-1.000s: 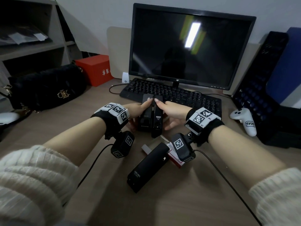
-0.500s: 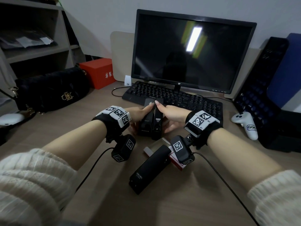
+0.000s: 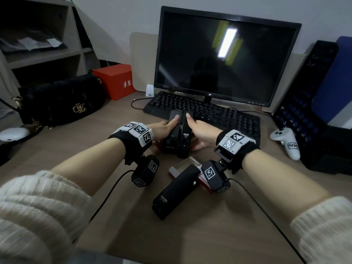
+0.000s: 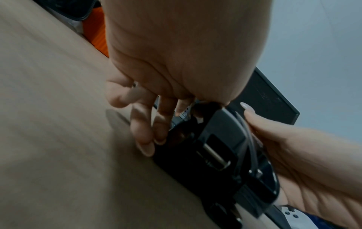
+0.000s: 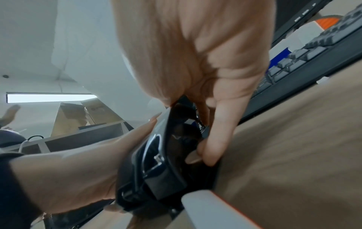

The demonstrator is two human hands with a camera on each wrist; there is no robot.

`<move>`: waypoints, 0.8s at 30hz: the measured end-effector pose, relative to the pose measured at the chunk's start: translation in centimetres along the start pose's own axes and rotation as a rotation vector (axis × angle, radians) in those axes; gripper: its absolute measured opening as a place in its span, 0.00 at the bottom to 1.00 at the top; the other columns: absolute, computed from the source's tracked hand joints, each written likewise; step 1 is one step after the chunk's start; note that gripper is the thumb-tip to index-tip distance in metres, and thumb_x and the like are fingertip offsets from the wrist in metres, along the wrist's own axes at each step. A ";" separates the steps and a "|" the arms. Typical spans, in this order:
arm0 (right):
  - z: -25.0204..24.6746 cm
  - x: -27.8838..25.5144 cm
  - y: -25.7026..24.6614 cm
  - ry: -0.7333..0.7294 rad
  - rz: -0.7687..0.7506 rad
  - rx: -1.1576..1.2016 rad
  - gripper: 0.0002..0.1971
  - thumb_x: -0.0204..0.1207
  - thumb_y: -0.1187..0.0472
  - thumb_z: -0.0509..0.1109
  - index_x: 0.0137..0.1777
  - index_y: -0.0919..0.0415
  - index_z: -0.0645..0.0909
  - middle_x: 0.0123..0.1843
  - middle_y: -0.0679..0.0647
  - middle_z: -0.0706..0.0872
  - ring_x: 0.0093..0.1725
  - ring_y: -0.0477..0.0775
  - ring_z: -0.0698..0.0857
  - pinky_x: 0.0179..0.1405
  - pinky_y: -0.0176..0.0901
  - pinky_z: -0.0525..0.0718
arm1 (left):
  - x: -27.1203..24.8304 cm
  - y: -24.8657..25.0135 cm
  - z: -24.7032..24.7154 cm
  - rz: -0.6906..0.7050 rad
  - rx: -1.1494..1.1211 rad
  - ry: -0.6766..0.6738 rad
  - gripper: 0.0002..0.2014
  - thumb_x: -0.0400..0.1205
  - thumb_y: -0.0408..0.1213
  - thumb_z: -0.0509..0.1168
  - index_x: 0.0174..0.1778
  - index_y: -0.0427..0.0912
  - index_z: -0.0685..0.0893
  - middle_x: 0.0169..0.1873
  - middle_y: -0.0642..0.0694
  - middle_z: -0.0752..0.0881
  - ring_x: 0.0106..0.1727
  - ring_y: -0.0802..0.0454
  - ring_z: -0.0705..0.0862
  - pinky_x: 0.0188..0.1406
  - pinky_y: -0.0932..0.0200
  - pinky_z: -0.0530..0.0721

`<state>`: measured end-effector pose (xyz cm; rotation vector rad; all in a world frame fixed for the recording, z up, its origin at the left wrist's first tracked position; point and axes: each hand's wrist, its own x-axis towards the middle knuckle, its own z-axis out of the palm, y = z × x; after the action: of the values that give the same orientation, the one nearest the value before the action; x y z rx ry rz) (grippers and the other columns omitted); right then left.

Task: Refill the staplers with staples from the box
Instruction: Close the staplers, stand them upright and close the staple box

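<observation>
A glossy black plastic stapler (image 4: pixel 215 148) with a small metal bar in its recess lies on the tan wooden desk (image 4: pixel 58 139). The left hand (image 4: pixel 176 62), from twelve o'clock, curls fingertips (image 4: pixel 146 147) against its near edge; the right hand (image 4: pixel 293 155), from four o'clock, clasps its far side

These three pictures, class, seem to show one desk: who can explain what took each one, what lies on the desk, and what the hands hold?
No machine works here: a person wears a camera on the head and one on each wrist. The head view looks down at the desk; each wrist view looks along its own hand. The left hand and right hand grip two black staplers standing side by side before the keyboard. A third stapler lies nearer, partly over the red and white staple box. A monitor, black handbag and white controller are also there.
</observation>
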<state>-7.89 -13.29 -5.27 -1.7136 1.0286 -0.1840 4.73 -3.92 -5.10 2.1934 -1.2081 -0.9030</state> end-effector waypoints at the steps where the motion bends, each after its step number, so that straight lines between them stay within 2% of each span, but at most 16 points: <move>1: 0.0 -0.2 0.0 0.014 0.009 -0.002 0.40 0.80 0.31 0.49 0.78 0.65 0.66 0.73 0.64 0.78 0.63 0.64 0.85 0.30 0.47 0.90 | -0.4 0.0 0.1 -0.001 0.011 0.014 0.43 0.79 0.74 0.38 0.79 0.45 0.66 0.70 0.39 0.80 0.61 0.40 0.85 0.57 0.48 0.85; 2: 0.0 -0.5 0.1 0.028 0.016 -0.007 0.39 0.81 0.32 0.49 0.79 0.64 0.64 0.74 0.64 0.76 0.62 0.64 0.85 0.30 0.49 0.90 | -0.8 -0.1 0.2 -0.002 0.031 0.022 0.41 0.82 0.71 0.39 0.81 0.44 0.64 0.72 0.37 0.77 0.64 0.38 0.83 0.54 0.50 0.84; 3: -0.1 -0.8 0.1 0.047 0.015 -0.030 0.38 0.82 0.33 0.49 0.80 0.63 0.62 0.75 0.63 0.75 0.59 0.64 0.85 0.32 0.50 0.90 | -1.2 -0.1 0.3 -0.003 0.050 0.019 0.38 0.84 0.67 0.41 0.82 0.42 0.63 0.70 0.35 0.78 0.62 0.36 0.83 0.44 0.52 0.82; 4: -0.2 -1.1 0.2 0.076 0.004 -0.084 0.37 0.83 0.35 0.48 0.81 0.63 0.60 0.75 0.63 0.74 0.56 0.64 0.86 0.33 0.50 0.89 | -1.6 -0.1 0.4 -0.005 0.076 0.015 0.37 0.85 0.66 0.41 0.81 0.41 0.63 0.65 0.33 0.80 0.54 0.36 0.86 0.35 0.55 0.79; 6: -0.6 -1.7 0.2 0.162 -0.039 -0.247 0.35 0.84 0.37 0.48 0.81 0.63 0.60 0.75 0.63 0.72 0.53 0.61 0.86 0.33 0.46 0.86 | -2.4 0.1 0.4 -0.017 0.170 0.020 0.37 0.84 0.67 0.42 0.79 0.42 0.64 0.53 0.38 0.83 0.36 0.44 0.86 0.25 0.61 0.75; 8: -1.0 -2.5 0.2 0.218 -0.092 -0.376 0.33 0.85 0.38 0.49 0.80 0.63 0.64 0.77 0.63 0.67 0.52 0.57 0.86 0.35 0.44 0.85 | -3.1 0.2 0.4 -0.019 0.212 0.015 0.37 0.83 0.68 0.44 0.79 0.43 0.63 0.51 0.42 0.84 0.31 0.49 0.85 0.19 0.63 0.77; 9: -1.1 -2.9 0.2 0.226 -0.106 -0.421 0.32 0.85 0.39 0.51 0.78 0.63 0.66 0.78 0.63 0.63 0.54 0.58 0.85 0.40 0.45 0.86 | -3.4 0.3 0.5 -0.011 0.212 0.016 0.36 0.84 0.67 0.45 0.79 0.43 0.62 0.49 0.42 0.84 0.31 0.49 0.85 0.16 0.64 0.77; 11: -1.1 -3.9 0.4 0.214 -0.115 -0.511 0.29 0.85 0.41 0.52 0.76 0.62 0.69 0.78 0.61 0.59 0.65 0.62 0.78 0.58 0.50 0.82 | -3.9 0.1 0.6 0.002 0.224 0.035 0.35 0.84 0.65 0.49 0.80 0.44 0.60 0.41 0.44 0.85 0.30 0.51 0.85 0.09 0.69 0.74; 13: -1.0 -5.5 0.6 0.231 -0.153 -0.593 0.23 0.85 0.44 0.55 0.71 0.59 0.74 0.76 0.60 0.61 0.73 0.64 0.69 0.73 0.53 0.71 | -4.6 0.0 0.8 0.006 0.249 0.043 0.36 0.84 0.63 0.54 0.82 0.44 0.56 0.36 0.45 0.85 0.29 0.52 0.85 0.11 0.68 0.76; 14: -0.9 -6.2 0.6 0.232 -0.185 -0.610 0.19 0.85 0.47 0.57 0.68 0.58 0.75 0.75 0.60 0.63 0.75 0.64 0.66 0.75 0.53 0.67 | -4.9 -0.1 0.9 0.004 0.266 0.042 0.38 0.83 0.62 0.57 0.82 0.43 0.54 0.36 0.45 0.86 0.31 0.50 0.86 0.16 0.65 0.80; 16: -0.5 -7.7 0.9 0.175 -0.276 -0.648 0.13 0.83 0.57 0.60 0.65 0.56 0.77 0.70 0.59 0.69 0.73 0.62 0.65 0.74 0.50 0.64 | -5.3 -0.6 1.2 -0.007 0.301 0.039 0.41 0.82 0.60 0.62 0.82 0.42 0.52 0.44 0.41 0.88 0.39 0.44 0.90 0.30 0.56 0.86; 17: -0.3 -8.2 1.0 0.108 -0.321 -0.650 0.13 0.81 0.61 0.61 0.63 0.54 0.79 0.67 0.57 0.73 0.73 0.60 0.66 0.72 0.49 0.65 | -5.5 -0.9 1.4 -0.007 0.311 0.047 0.41 0.81 0.59 0.63 0.83 0.42 0.52 0.48 0.40 0.87 0.42 0.43 0.90 0.32 0.55 0.85; 20: 0.9 -10.2 1.1 -0.114 -0.378 -0.600 0.13 0.67 0.58 0.64 0.49 0.44 0.82 0.56 0.52 0.83 0.68 0.56 0.72 0.67 0.46 0.71 | -6.4 -1.7 1.9 0.004 0.303 0.081 0.41 0.82 0.54 0.65 0.82 0.41 0.52 0.48 0.41 0.87 0.37 0.47 0.88 0.22 0.61 0.80; 22: 1.8 -11.3 1.2 -0.228 -0.405 -0.599 0.18 0.58 0.57 0.63 0.48 0.47 0.85 0.52 0.55 0.86 0.56 0.51 0.81 0.55 0.42 0.80 | -6.8 -2.0 2.1 0.003 0.305 0.080 0.41 0.81 0.55 0.66 0.82 0.42 0.52 0.48 0.39 0.89 0.39 0.45 0.90 0.25 0.60 0.83; 24: 2.3 -12.1 1.1 -0.324 -0.392 -0.600 0.20 0.58 0.60 0.63 0.51 0.54 0.85 0.45 0.50 0.84 0.40 0.36 0.83 0.38 0.28 0.78 | -7.1 -2.3 2.1 -0.004 0.320 0.074 0.41 0.80 0.55 0.67 0.81 0.43 0.52 0.48 0.38 0.90 0.44 0.43 0.92 0.33 0.58 0.85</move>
<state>-14.61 -3.13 -2.87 -2.3867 0.5196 0.1722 1.62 3.11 -5.80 2.4527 -1.3921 -0.6584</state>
